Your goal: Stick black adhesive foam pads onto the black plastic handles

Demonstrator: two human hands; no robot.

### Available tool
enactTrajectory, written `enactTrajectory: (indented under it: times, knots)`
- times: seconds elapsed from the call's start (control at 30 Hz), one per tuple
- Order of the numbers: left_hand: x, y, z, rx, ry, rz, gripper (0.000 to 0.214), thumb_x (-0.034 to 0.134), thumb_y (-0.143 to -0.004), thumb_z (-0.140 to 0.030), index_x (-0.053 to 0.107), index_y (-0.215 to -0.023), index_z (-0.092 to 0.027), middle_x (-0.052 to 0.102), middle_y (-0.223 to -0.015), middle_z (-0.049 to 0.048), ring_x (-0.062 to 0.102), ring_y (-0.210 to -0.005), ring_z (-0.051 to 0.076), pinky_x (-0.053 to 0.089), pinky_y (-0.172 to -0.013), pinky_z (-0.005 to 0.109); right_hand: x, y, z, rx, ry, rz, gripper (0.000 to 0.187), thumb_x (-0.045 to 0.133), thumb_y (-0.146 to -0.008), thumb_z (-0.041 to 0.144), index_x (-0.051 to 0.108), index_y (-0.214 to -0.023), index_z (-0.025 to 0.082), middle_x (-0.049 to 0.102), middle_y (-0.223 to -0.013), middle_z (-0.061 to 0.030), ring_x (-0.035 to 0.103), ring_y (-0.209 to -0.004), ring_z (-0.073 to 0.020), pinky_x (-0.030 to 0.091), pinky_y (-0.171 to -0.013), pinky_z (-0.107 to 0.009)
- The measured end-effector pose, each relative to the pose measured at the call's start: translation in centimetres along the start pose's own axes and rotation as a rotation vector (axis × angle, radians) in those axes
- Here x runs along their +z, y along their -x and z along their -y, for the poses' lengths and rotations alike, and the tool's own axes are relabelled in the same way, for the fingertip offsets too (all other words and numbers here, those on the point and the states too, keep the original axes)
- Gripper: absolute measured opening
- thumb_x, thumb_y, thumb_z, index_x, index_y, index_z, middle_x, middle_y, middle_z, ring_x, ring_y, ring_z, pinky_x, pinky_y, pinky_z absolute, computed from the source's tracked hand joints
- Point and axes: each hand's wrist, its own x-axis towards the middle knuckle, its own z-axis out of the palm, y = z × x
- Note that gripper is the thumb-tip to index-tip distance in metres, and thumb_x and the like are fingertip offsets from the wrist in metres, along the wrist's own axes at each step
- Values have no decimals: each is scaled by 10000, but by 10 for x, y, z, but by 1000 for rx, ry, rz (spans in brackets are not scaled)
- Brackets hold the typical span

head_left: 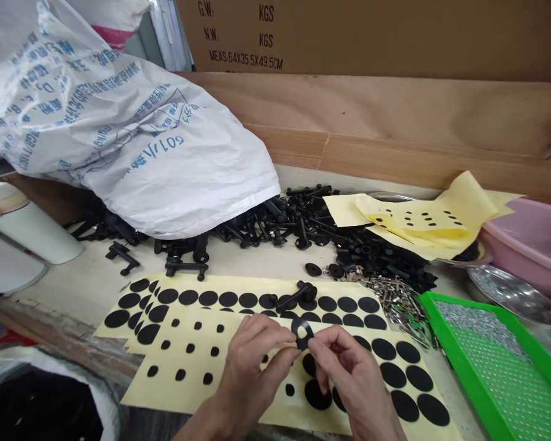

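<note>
Left hand, right hand: pinching black ring | dotted sheet beneath | black lever beyond | green tray rightward

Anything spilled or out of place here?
Slightly: one black lever part lies on the rear disc sheet, apart from the main pile. Small metal pieces lie loose beside the green tray, possibly spilled. No clear damage shows.
</note>
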Motion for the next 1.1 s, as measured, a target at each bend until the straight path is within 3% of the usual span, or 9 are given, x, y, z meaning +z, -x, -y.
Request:
enactTrajectory:
  times: [0.1, 0.2, 0.33, 0.43, 0.63, 0.77, 0.83, 1.0, 1.1]
  knots:
    - [-21, 7, 11, -180, 32, 40, 113, 600, -829, -156, 652, -914, -211, 675, -824, 26, 610, -758, 167, 512, -642, 283, 0, 1, -4, -259, 292, -129, 171, 616, -830, 331, 562, -717, 214, 516, -607, 29, 486, -542, -128, 417, -516, -237]
    - [-44, 13, 25, -264, -52, -22, 129, 571, -846, -191, 646, -945, -228, 668, -827, 13, 611, -743, 159, 515, -621, 260, 9, 0, -8, -606, 561, -93, 126, 515, -884, 163, 547, -778, 223, 567, -678, 5, 526, -566, -133, 434, -537, -243]
    - [-58, 21, 36, -100, -209, -77, 131, 564, -847, -164, 635, -944, -215, 652, -857, 37, 601, -822, 185, 506, -707, 296, 31, -4, -18, -1032, 940, -50, 186, 490, -848, 25, 593, -865, 180, 609, -709, -37, 564, -632, -166, 426, -575, -282]
    - [-55, 32, 40, 41, -356, 46, 259, 483, -845, -56, 635, -973, -222, 636, -952, 70, 561, -913, 215, 473, -782, 357, 43, -7, -28, -1139, 1115, 42, 256, 434, -828, -14, 603, -786, 174, 583, -671, -33, 525, -614, -179, 409, -600, -326]
    - [-49, 50, 39, 116, -538, 290, 353, 507, -735, -4, 647, -948, -249, 620, -1111, 60, 509, -1015, 272, 407, -840, 432, 43, -1, -26, -1039, 1108, 263, 264, 391, -867, 61, 611, -822, 198, 586, -725, -35, 541, -648, -196, 440, -627, -354]
    - [-56, 52, 39, 102, -541, 319, 342, 589, -753, -53, 650, -993, -290, 636, -1146, 17, 520, -1057, 256, 391, -895, 425, 28, 10, -6, -909, 960, 359, 127, 516, -898, 258, 635, -934, 232, 659, -846, -40, 616, -773, -206, 508, -747, -358]
    - [-59, 52, 41, 57, -449, 277, 347, 647, -726, -68, 648, -998, -284, 647, -1149, 15, 514, -1086, 258, 396, -914, 420, 15, 14, -1, -756, 833, 412, 150, 548, -894, 232, 637, -1012, 258, 692, -916, -21, 641, -843, -188, 523, -774, -306]
    - [-57, 44, 38, -164, -90, 140, 222, 672, -717, -41, 631, -825, -230, 683, -839, 10, 551, -958, 228, 449, -825, 363, -2, 17, -8, -475, 547, 140, 162, 522, -916, 257, 679, -955, 262, 691, -908, -24, 659, -819, -166, 524, -691, -221]
    - [-51, 35, 26, -238, 87, 102, 179, 669, -746, -62, 589, -694, -213, 629, -738, -3, 552, -839, 192, 453, -740, 318, 11, 19, -9, -455, 412, 163, 135, 570, -879, 257, 689, -940, 272, 686, -863, -8, 652, -760, -158, 512, -657, -214]
